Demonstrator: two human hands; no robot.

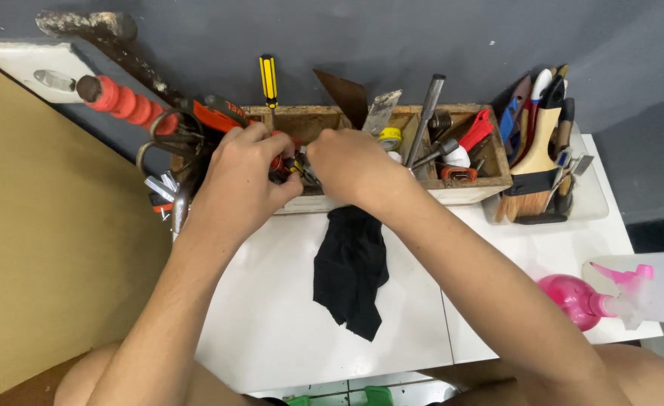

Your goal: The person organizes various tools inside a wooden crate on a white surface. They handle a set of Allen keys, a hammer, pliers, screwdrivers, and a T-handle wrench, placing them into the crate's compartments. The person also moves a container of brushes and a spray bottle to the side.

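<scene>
- Two hands work together in my view, both dug into the left compartment of the wooden tool box (467, 192).
- Nearest me, a black cloth (350, 271) hangs from the box's front edge at 6 o'clock of the hands, onto the white table (272, 316).
- My left hand (238, 180) curls its fingers into the compartment; I cannot tell what they pinch.
- My right hand (347, 165) is bent over small metal tools (296, 167) lying between the two hands, just beside both; its grip is hidden.
- Farther, at 12 o'clock, a yellow-handled screwdriver (269, 79) stands upright.
</scene>
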